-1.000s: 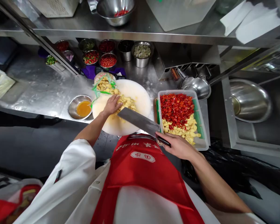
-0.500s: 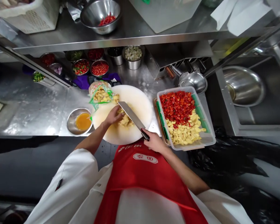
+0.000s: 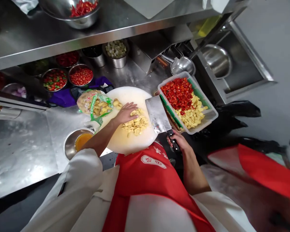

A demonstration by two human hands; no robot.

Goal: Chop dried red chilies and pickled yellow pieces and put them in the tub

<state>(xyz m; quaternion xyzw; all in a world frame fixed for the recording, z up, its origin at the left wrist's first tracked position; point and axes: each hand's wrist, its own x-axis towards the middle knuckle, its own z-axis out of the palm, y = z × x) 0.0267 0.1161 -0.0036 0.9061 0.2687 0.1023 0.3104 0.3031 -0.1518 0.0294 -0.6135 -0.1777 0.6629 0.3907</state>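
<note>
With fingers stretched out, my left hand (image 3: 126, 113) lies over the upper left side of a pile of pale yellow slices, which look like ginger (image 3: 136, 125). The pile is on a round white cutting board (image 3: 148, 141). My right hand (image 3: 181, 141) grips the black handle of a cleaver (image 3: 157, 114). Its broad blade lies flat-side up over the board's right edge, apart from the slices. Left of my left hand, an opened plastic bag (image 3: 88, 103) of yellow pieces rests against the board, and some pieces sit at its mouth.
Right of the board stands a clear plastic tub (image 3: 214, 117) with chopped red chillies and yellow slices. A steel bowl (image 3: 69, 145) of orange liquid is at the left. Steel pots, a ladle (image 3: 183, 66) and a shelf (image 3: 106, 32) lie beyond. Another person's red apron (image 3: 268, 170) shows at right.
The cleaver has moved right, off the slices to the board's right edge. My left hand has flattened out over the pile. The view has turned, and another person has come into view at right.
</note>
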